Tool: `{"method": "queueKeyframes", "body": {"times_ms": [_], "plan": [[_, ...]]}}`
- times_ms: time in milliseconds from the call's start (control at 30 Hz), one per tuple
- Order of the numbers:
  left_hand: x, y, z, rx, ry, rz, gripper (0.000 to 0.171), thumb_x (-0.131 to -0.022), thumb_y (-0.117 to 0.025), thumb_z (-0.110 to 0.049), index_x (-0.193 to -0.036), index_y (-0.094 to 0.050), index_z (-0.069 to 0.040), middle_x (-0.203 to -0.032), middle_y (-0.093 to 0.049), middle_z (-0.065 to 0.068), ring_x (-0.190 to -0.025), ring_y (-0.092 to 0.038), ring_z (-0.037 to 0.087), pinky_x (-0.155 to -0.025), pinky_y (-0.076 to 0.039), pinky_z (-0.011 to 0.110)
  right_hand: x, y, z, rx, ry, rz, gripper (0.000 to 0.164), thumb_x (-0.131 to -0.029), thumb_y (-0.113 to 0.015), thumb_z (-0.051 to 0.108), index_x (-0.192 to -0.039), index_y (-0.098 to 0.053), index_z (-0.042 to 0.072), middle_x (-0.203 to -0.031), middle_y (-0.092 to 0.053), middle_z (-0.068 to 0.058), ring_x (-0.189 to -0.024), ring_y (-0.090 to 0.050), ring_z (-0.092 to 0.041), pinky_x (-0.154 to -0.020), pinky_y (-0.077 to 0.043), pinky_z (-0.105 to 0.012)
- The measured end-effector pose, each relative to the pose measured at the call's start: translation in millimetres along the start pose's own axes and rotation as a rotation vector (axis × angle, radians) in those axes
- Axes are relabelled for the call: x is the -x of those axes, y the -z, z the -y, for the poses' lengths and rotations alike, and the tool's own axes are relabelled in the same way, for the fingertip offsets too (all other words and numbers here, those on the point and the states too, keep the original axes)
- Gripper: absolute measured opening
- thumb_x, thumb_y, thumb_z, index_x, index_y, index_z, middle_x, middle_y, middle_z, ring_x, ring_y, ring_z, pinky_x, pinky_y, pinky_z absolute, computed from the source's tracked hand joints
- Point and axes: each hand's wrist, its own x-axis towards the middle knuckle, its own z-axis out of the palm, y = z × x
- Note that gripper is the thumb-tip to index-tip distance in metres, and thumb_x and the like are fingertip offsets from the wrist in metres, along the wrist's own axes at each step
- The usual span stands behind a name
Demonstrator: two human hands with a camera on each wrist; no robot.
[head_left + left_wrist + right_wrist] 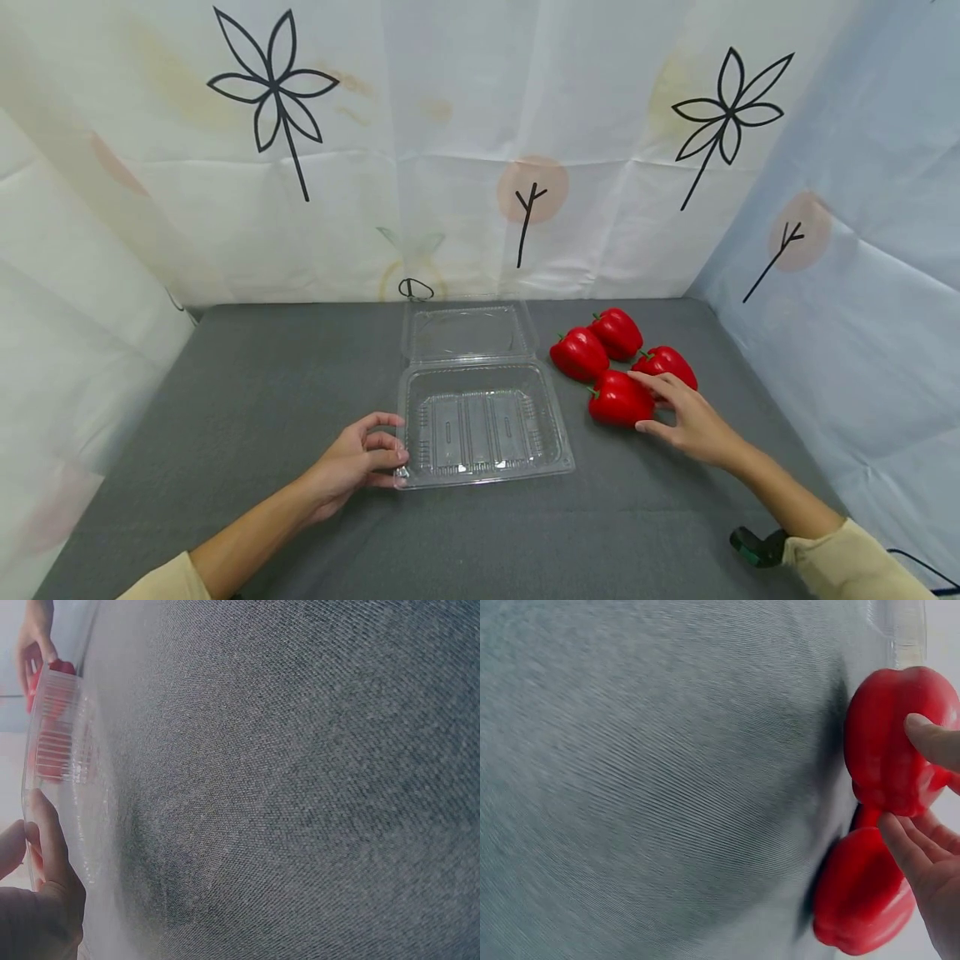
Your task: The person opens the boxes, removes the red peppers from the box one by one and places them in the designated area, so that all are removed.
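Observation:
A clear plastic clamshell container (483,478) lies on the grey cloth with its lid (471,333) folded back, away from me. My left hand (358,460) holds its left rim near the front corner, thumb on one side and fingers on the other. To the right of the container, several glossy red bell peppers sit in a close group. My right hand (693,423) grips the nearest red bell pepper (618,400) from its right side. In the right wrist view the thumb lies against that pepper, with fingers at its end; some fingertips are hidden.
Behind the gripped pepper are a left pepper (579,355), a far pepper (617,333) and a right pepper (667,364) close to my fingers. Grey cloth (285,375) covers the table. White printed sheets (450,125) rise at the back and sides.

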Motion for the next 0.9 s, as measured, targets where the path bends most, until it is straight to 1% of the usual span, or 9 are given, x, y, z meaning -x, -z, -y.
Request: {"method": "queueKeyframes", "body": {"times_ms": [167,267,333,433,533,600,700,800,900], "plan": [[-0.6,-0.2,-0.3,-0.006,0.005,-0.006,0.061,-0.089,-0.069,0.003,-0.138,-0.032,0.006,-0.092,-0.061,0.006,-0.086,-0.062,0.019,-0.079,-0.060,0.046,5,-9,-5,-0.019,0.005,-0.071,0.073,-0.077,-0.085,0.007,-0.140,-0.050,0.001,-0.118,-0.058,-0.014,-0.099,-0.060,-0.028,-0.077,-0.061,-0.041],[-1.2,-0.2,-0.6,-0.007,0.009,-0.009,0.061,-0.089,-0.069,0.003,-0.138,-0.032,0.006,-0.092,-0.061,0.006,-0.085,-0.062,0.019,-0.079,-0.060,0.046,7,-12,-6,-0.029,-0.006,-0.091,0.073,-0.076,-0.085,0.006,-0.140,-0.050,0.000,-0.116,-0.059,-0.015,-0.099,-0.061,-0.028,-0.076,-0.061,-0.040],[-1.6,0.0,-0.9,-0.007,0.011,-0.011,0.061,-0.089,-0.069,0.003,-0.138,-0.032,0.006,-0.092,-0.061,0.006,-0.085,-0.062,0.019,-0.079,-0.060,0.046,7,-12,-6,-0.028,-0.015,-0.091,0.073,-0.077,-0.085,0.007,-0.140,-0.049,0.000,-0.117,-0.060,-0.015,-0.098,-0.061,-0.029,-0.076,-0.061,-0.041],[-2.0,0.6,-0.9,-0.008,0.016,-0.011,0.061,-0.089,-0.069,0.003,-0.138,-0.032,0.006,-0.092,-0.061,0.006,-0.085,-0.063,0.019,-0.079,-0.060,0.046,6,-10,-5,-0.015,-0.030,-0.068,0.072,-0.078,-0.084,0.009,-0.140,-0.048,-0.001,-0.122,-0.059,-0.019,-0.098,-0.063,-0.030,-0.077,-0.060,-0.046],[-2.2,1.3,-0.6,-0.007,0.021,-0.011,0.061,-0.089,-0.069,0.001,-0.138,-0.033,0.006,-0.092,-0.061,0.006,-0.085,-0.063,0.019,-0.079,-0.060,0.047,5,-6,-4,-0.005,-0.065,-0.021,0.072,-0.080,-0.083,0.012,-0.141,-0.047,-0.001,-0.128,-0.056,-0.023,-0.099,-0.064,-0.033,-0.080,-0.058,-0.050],[-2.2,1.7,-0.4,-0.006,0.024,-0.011,0.061,-0.089,-0.070,0.000,-0.138,-0.033,0.006,-0.092,-0.061,0.006,-0.086,-0.063,0.019,-0.079,-0.060,0.047,4,-3,-3,0.001,-0.092,0.011,0.072,-0.082,-0.082,0.014,-0.142,-0.046,-0.001,-0.130,-0.055,-0.024,-0.099,-0.064,-0.034,-0.080,-0.058,-0.050],[-2.1,2.3,-0.2,-0.019,0.026,-0.017,0.060,-0.089,-0.070,-0.002,-0.137,-0.034,0.005,-0.092,-0.061,0.006,-0.087,-0.062,0.019,-0.079,-0.060,0.047,2,2,1,0.010,-0.124,0.048,0.070,-0.084,-0.080,0.018,-0.143,-0.045,0.000,-0.128,-0.053,-0.022,-0.100,-0.062,-0.033,-0.076,-0.059,-0.047],[-2.7,2.7,-0.4,-0.072,0.035,-0.052,0.057,-0.091,-0.069,-0.010,-0.137,-0.038,0.003,-0.095,-0.063,0.007,-0.088,-0.062,0.021,-0.077,-0.060,0.045,0,8,3,0.018,-0.122,0.054,0.068,-0.086,-0.078,0.018,-0.143,-0.045,0.001,-0.125,-0.053,-0.019,-0.100,-0.061,-0.032,-0.073,-0.058,-0.045],[-4.0,3.7,-2.4,-0.142,0.046,-0.113,0.054,-0.094,-0.068,-0.020,-0.136,-0.042,0.000,-0.100,-0.063,0.009,-0.086,-0.062,0.021,-0.072,-0.060,0.041,-4,14,7,0.008,-0.096,0.049,0.065,-0.088,-0.076,0.017,-0.143,-0.045,0.000,-0.126,-0.053,-0.019,-0.103,-0.060,-0.032,-0.077,-0.058,-0.048]]}}
